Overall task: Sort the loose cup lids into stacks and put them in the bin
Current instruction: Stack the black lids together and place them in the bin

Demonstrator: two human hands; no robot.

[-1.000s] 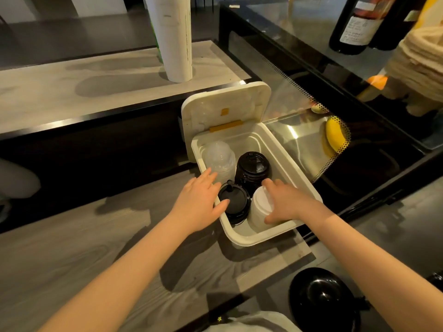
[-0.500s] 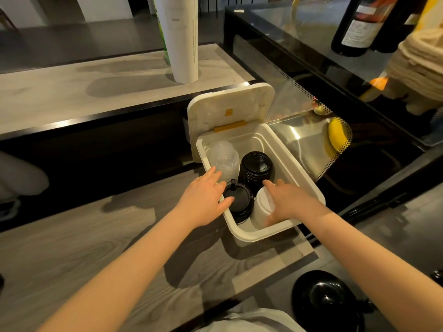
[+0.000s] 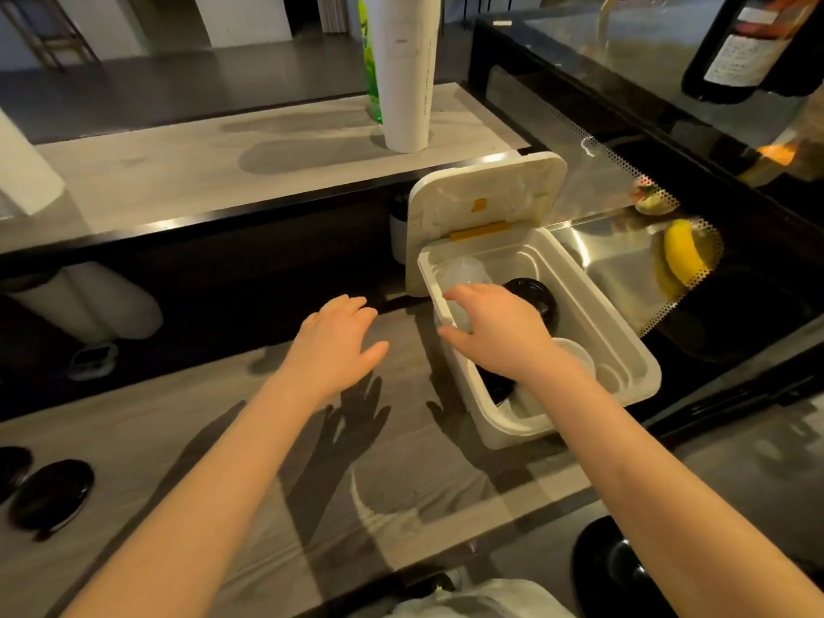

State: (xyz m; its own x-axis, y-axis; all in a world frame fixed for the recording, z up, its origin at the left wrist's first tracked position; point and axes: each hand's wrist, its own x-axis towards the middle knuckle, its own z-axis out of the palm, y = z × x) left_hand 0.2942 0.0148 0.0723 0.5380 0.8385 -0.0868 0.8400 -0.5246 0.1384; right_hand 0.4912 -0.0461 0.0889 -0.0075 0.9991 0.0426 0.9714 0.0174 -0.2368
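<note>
A white bin (image 3: pixel 624 332) with its hinged lid (image 3: pixel 486 189) raised stands at the right of the wooden counter. Inside are a stack of clear lids (image 3: pixel 463 274), a stack of black lids (image 3: pixel 535 296) and a white stack (image 3: pixel 575 350); another black stack is mostly hidden under my right wrist. My right hand (image 3: pixel 499 332) hovers over the bin's left rim, fingers spread and holding nothing. My left hand (image 3: pixel 334 345) floats above the counter left of the bin, fingers loosely spread, empty. Loose black lids (image 3: pixel 51 495) lie at the counter's far left.
A tall sleeve of white cups (image 3: pixel 405 69) stands on the raised shelf behind the bin. A glass display case (image 3: pixel 669 243) holding a banana borders the bin on the right. A dark bottle (image 3: pixel 740 42) stands on the case top. A black stool (image 3: pixel 624 568) is below right.
Both hands have lifted off the lid stacks in the bin. The left hand pulled back left over the counter; the right moved up and left over the rim. The view has shifted left.
</note>
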